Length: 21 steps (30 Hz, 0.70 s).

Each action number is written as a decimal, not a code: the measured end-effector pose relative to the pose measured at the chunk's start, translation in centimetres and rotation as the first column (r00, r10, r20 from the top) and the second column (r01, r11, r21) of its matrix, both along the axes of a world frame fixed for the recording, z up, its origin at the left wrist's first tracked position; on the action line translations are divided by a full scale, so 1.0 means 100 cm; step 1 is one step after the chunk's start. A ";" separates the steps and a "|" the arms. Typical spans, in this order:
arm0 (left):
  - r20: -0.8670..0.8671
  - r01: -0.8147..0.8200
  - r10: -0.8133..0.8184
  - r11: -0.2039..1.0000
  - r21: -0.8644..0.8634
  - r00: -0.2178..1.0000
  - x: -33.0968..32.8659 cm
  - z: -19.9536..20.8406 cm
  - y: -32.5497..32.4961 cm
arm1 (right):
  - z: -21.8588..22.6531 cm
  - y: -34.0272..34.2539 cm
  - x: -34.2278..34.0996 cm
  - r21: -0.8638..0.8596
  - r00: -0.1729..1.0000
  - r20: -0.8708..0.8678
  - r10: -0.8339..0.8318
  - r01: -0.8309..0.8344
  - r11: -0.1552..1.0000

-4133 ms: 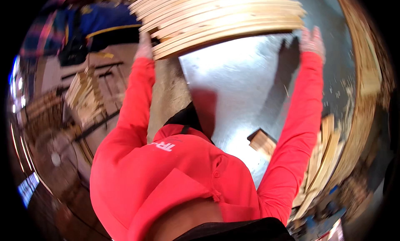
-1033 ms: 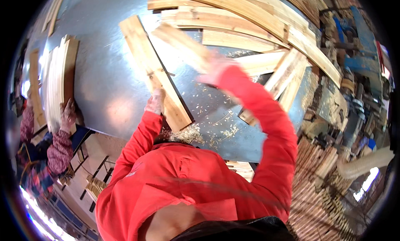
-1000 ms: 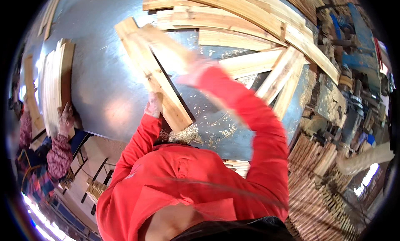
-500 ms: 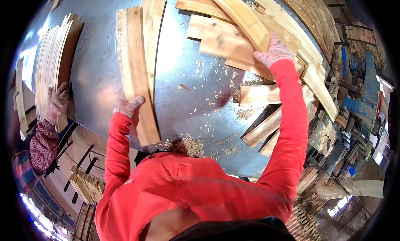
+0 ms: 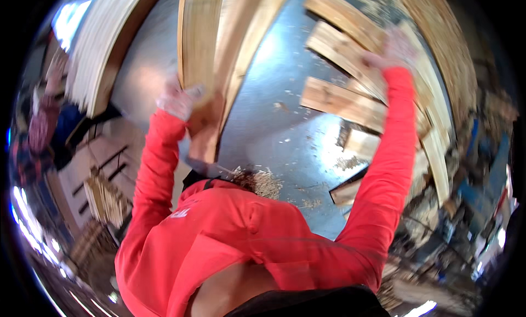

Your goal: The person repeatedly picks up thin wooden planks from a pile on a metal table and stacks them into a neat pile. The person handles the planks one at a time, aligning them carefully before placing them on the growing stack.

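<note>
My left hand (image 5: 178, 100) closes around a wooden board (image 5: 200, 37), its thumb across the face near the lower end. That board is raised and tilted over another board (image 5: 235, 43), which lies lengthwise on the grey metal table (image 5: 268, 98). At the right, my blurred right hand (image 5: 397, 49) reaches over a loose pile of boards, nearest to a knotted board (image 5: 345, 51). Its fingers are smeared by motion, so any grip is unclear. Another knotted board (image 5: 342, 104) lies just nearer to me.
A stack of boards on edge (image 5: 104, 43) stands at the far left, next to a co-worker's hand (image 5: 56, 70). Wood shavings (image 5: 257, 181) are heaped at the table's near edge. Blue machinery (image 5: 482, 191) stands at the right, and more stacked wood (image 5: 107, 199) below left.
The long board that was under my right hand is off the pile. My left hand now holds a raised board over the others. The whole view has shifted and blurred.
</note>
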State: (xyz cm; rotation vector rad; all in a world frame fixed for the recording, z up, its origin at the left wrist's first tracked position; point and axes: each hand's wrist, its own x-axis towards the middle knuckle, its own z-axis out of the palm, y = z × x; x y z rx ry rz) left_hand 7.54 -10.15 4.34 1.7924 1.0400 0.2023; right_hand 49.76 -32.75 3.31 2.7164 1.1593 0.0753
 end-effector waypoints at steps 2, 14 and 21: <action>-0.169 -0.093 0.120 0.982 0.163 0.978 -0.032 0.009 0.057 | -0.012 -0.016 0.048 -0.190 0.937 -0.185 -0.298 0.263 0.946; -0.223 0.100 0.250 0.425 0.900 0.942 -0.085 -0.023 0.107 | 0.002 -0.057 0.022 -0.107 0.847 -0.449 -0.285 0.265 0.958; -0.614 0.510 -0.136 0.708 0.489 0.777 -0.020 -0.028 -0.091 | -0.086 -0.030 -0.078 0.045 -0.278 -0.614 0.739 0.922 0.385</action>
